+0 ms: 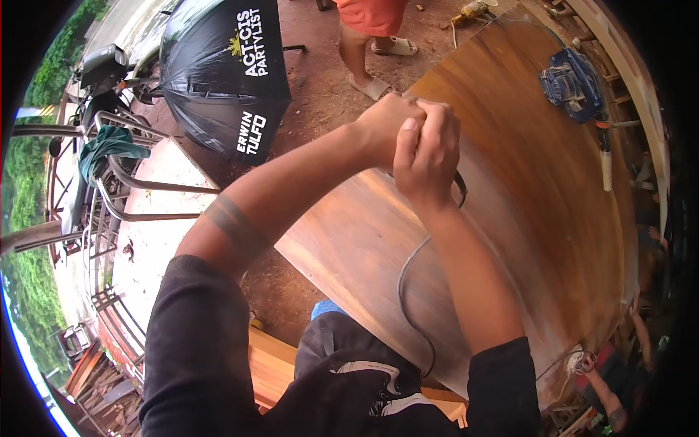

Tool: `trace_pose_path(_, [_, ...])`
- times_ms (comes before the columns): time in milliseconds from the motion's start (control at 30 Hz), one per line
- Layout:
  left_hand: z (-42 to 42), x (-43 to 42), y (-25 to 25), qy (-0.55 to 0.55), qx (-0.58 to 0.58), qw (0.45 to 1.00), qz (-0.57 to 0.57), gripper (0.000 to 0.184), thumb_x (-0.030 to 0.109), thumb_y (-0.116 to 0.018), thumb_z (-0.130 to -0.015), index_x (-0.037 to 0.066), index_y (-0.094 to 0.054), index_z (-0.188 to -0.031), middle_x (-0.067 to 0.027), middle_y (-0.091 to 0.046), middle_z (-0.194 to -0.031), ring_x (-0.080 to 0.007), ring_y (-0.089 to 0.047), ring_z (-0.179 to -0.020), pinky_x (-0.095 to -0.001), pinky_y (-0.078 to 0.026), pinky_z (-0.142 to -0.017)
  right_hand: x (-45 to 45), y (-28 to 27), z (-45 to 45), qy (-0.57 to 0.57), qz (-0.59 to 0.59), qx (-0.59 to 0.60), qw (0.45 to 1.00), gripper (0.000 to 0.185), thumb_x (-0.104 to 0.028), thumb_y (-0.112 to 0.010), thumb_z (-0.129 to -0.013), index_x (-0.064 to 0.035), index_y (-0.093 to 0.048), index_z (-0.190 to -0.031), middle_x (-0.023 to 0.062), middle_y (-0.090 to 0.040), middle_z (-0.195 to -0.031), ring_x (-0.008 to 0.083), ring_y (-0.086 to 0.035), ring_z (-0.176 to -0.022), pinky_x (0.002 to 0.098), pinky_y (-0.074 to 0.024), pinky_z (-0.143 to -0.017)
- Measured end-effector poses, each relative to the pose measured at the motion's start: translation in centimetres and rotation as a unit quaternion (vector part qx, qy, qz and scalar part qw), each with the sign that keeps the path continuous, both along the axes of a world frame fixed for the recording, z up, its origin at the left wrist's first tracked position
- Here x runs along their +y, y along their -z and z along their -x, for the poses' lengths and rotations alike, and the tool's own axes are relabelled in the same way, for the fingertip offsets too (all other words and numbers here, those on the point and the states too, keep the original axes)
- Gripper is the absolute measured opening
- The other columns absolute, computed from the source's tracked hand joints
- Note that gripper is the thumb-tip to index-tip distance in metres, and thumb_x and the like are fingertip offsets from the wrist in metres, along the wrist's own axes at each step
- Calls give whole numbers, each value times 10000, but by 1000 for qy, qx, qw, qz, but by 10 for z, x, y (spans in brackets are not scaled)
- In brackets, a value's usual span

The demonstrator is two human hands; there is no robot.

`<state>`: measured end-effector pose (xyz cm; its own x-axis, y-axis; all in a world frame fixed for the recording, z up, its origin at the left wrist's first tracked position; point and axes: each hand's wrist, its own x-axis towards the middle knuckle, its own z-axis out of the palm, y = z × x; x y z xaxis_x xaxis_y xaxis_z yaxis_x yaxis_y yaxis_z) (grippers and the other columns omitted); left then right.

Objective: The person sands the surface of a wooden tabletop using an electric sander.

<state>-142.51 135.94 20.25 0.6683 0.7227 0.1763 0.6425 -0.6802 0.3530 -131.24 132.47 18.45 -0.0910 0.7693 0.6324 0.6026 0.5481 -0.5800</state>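
Both of my hands meet over a wide, glossy brown wooden slab [539,218]. My left hand [384,122] is closed, with its fingers mostly hidden. Wrapped against it from the near side is my right hand [431,156], fingers curled and thumb pointing up. Whatever lies beneath the two hands is covered by them. A dark curved piece [460,188] shows just beside my right wrist. A thin grey cord [401,284] snakes over the slab between my forearms toward its near edge. The wood looks paler and duller around the hands.
A folded denim item [571,84] and a white-and-orange-handled tool [604,156] lie on the slab's right side. Beyond the far end stands a person in orange shorts [371,16]. Another person's arm [604,390] reaches in at lower right. A black umbrella [218,95] stands left.
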Motion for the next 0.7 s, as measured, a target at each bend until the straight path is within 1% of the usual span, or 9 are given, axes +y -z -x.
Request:
trace_pose_path(67, [13, 15, 2, 16, 73, 997, 36, 250, 265, -719, -711, 60, -614, -808, -144, -667, -785, -362, -668, -728, -442, -539, -636, 9, -1, 8, 10, -6, -3, 1000, 221, -194, -506, -900, 9, -505, -986, 217, -557, -957, 408, -560, -908, 499, -468, -821])
trace_pose_path(100, [18, 20, -7, 0, 115, 993, 33, 272, 275, -732, -720, 78, -649, -888, -112, -684, -810, -313, -692, -742, -420, -558, -648, 20, 3, 16, 9, -14, -4, 1000, 217, -194, -509, -902, 9, -499, -976, 228, -556, -957, 407, -559, -889, 499, -471, -817])
trace_pose_path(133, [31, 29, -3, 18, 97, 995, -1, 285, 294, -739, -726, 115, -654, -931, -94, -688, -831, -317, -689, -757, -423, -553, -645, 28, 6, 25, 12, -24, -4, 1000, 218, -196, -510, -902, 10, -499, -973, 231, -554, -953, 407, -558, -882, 499, -471, -816])
trace_pose_path(233, [47, 38, 7, 29, -2, 997, -67, 258, 308, -736, -732, 131, -661, -905, -77, -690, -833, -326, -680, -765, -425, -545, -647, 41, 12, 43, 16, -41, 4, 999, 229, -201, -516, -903, 17, -499, -969, 235, -544, -940, 412, -554, -881, 502, -471, -814])
trace_pose_path(333, [34, 27, 7, 36, 38, 998, -43, 223, 289, -726, -733, 115, -660, -855, -88, -689, -822, -324, -681, -765, -425, -541, -639, 24, 8, 29, 22, -33, 21, 999, 228, -196, -521, -902, 21, -501, -970, 228, -539, -943, 412, -548, -904, 504, -468, -817])
trace_pose_path(367, [26, 20, -1, 31, 49, 998, 25, 275, 258, -740, -694, 58, -609, -829, -130, -653, -800, -371, -644, -747, -442, -522, -651, 14, 7, 22, 29, 3, 15, 999, 222, -189, -523, -902, 20, -504, -975, 223, -536, -954, 407, -542, -925, 505, -464, -821])
trace_pose_path(467, [16, 18, 11, 47, -15, 999, 6, 251, 239, -733, -680, 57, -602, -793, -139, -642, -767, -381, -636, -715, -441, -511, -616, 5, 6, 11, 37, 3, 13, 999, 227, -196, -521, -905, 18, -506, -978, 220, -535, -956, 405, -542, -919, 507, -464, -821])
trace_pose_path(567, [27, 27, -6, 19, 67, 997, 10, 182, 230, -726, -706, 71, -645, -743, -109, -687, -756, -330, -678, -713, -430, -539, -617, 24, 10, 25, 40, -23, 2, 999, 231, -207, -520, -905, 15, -504, -969, 216, -535, -952, 394, -553, -911, 497, -479, -811])
trace_pose_path(700, [57, 44, 8, 34, 55, 998, -25, 212, 248, -736, -710, 76, -650, -798, -112, -686, -815, -334, -672, -766, -419, -546, -655, 40, 14, 52, 50, -37, -1, 998, 244, -227, -512, -899, 10, -498, -954, 208, -533, -944, 386, -565, -910, 492, -495, -801])
